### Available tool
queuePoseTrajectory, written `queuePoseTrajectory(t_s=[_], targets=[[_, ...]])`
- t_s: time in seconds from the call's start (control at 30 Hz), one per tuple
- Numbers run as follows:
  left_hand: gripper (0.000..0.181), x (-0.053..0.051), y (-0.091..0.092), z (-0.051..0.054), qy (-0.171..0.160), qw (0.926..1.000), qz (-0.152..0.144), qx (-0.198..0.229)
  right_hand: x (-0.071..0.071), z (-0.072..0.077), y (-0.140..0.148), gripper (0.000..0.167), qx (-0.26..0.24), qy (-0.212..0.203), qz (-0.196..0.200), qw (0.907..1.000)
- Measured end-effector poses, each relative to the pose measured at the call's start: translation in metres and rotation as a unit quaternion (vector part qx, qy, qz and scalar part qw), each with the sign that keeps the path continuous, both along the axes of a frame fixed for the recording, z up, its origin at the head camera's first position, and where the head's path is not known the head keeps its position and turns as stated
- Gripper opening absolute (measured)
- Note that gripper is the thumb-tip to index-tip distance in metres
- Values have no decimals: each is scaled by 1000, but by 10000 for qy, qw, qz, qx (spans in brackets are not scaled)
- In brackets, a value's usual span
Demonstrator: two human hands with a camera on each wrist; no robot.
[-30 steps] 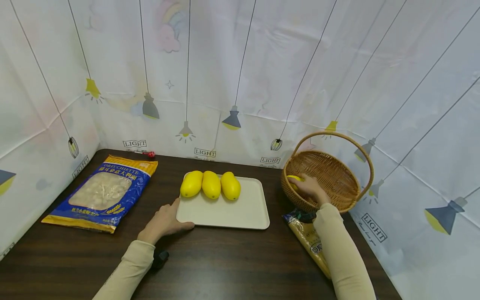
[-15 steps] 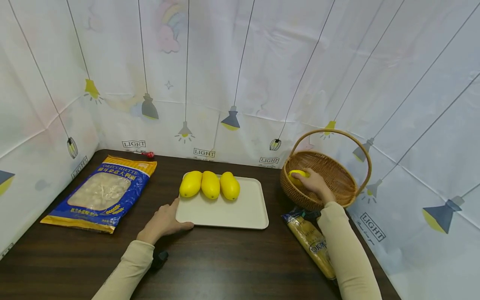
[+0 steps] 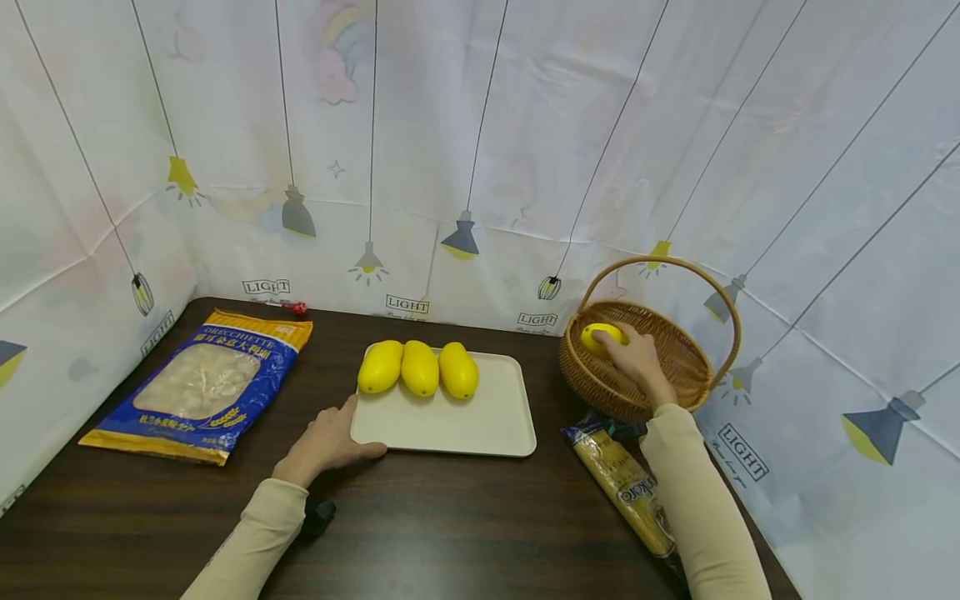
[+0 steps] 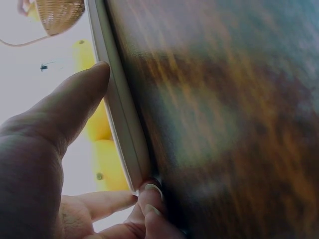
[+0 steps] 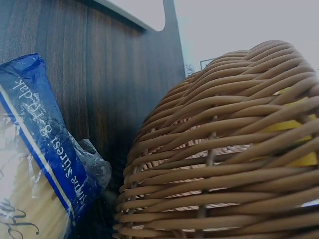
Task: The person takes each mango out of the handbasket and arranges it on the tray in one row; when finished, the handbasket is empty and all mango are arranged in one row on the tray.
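Note:
In the head view, a cream rectangular tray (image 3: 450,427) lies on the dark wooden table, bearing three yellow mangoes (image 3: 420,368) side by side along its back left. My left hand (image 3: 326,442) holds the tray's near left corner, thumb along the front edge; the left wrist view shows its fingers (image 4: 152,196) curled at the corner. At the right stands a wicker basket (image 3: 581,379) with an arched handle. Inside it, my right hand (image 3: 637,354) grips another yellow mango (image 3: 597,340). From the right wrist, the basket's weave (image 5: 214,164) hides that hand, and yellow shows through the gaps.
A blue and yellow bag of orecchiette (image 3: 202,383) lies at the left. A long pack of pasta (image 3: 622,492) lies in front of the basket, partly under the right forearm. A small red object (image 3: 298,308) sits by the printed curtain (image 3: 465,125) at the back.
My right hand has lifted the mango slightly up and back within the basket, showing more of it. The left hand and the tray have stayed in place.

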State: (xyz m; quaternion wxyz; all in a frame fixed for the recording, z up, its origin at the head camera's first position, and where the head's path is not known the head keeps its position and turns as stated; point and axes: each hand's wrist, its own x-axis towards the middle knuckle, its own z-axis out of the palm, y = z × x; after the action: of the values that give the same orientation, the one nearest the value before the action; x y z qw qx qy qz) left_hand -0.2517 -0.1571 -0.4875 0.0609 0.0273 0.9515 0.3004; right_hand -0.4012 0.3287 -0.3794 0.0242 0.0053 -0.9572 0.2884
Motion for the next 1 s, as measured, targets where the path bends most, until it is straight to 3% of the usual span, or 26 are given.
queuePoseTrajectory(t_s=[0.27, 0.57, 0.8, 1.0], targets=[[106, -1, -1, 1, 32, 10000, -19, 0, 8, 9, -9, 87, -529, 518, -74, 9972], [106, 2, 1, 4, 74, 10000, -48, -24, 20, 21, -39, 72, -693, 993, 425, 9917], [106, 4, 2, 7, 91, 9999, -39, -32, 26, 23, -63, 74, -833, 794, 738, 9906], [107, 4, 2, 8, 28, 10000, -35, -30, 29, 10, -86, 74, -925, 750, 832, 9894]])
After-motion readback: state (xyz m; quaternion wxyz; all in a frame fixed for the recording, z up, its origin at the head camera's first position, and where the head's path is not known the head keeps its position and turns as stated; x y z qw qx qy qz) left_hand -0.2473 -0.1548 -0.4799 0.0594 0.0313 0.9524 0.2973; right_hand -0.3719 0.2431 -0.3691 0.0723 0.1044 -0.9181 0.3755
